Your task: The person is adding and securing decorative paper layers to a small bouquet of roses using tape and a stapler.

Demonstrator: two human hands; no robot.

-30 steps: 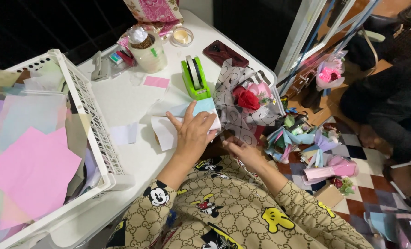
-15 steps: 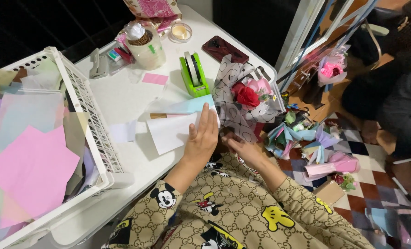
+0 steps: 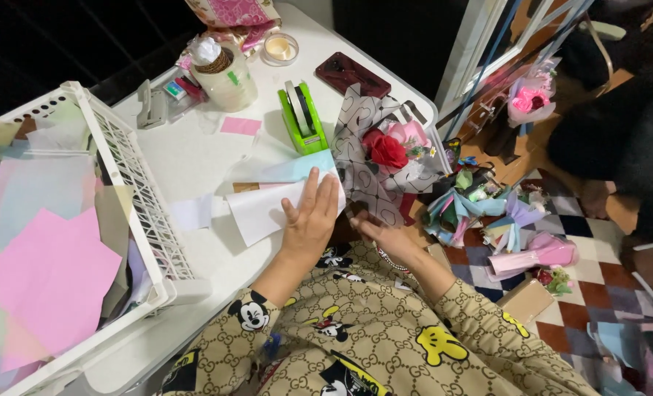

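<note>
My left hand [image 3: 308, 220] lies flat, fingers spread, on a white sheet of paper [image 3: 257, 211] at the table's near edge. A light blue sheet [image 3: 297, 167] peeks out behind the white one. My right hand [image 3: 385, 233] is just off the table edge, its fingers at the lower end of a small bouquet [image 3: 386, 150] of a red and a pink flower wrapped in grey patterned paper. Whether the right hand grips the wrap or only touches it is unclear. A green tape dispenser [image 3: 301, 117] stands right behind the sheets.
A white plastic basket [image 3: 132, 191] full of coloured sheets stands at the left. At the table's back are a jar [image 3: 224, 73], a stapler [image 3: 149, 104], a candle [image 3: 280, 48] and a dark phone [image 3: 353, 75]. Wrapped bouquets [image 3: 502, 220] litter the checkered floor at right.
My left hand has slid the white sheet out over the blue one and now presses flat on it. My right hand has stayed by the bouquet's lower end.
</note>
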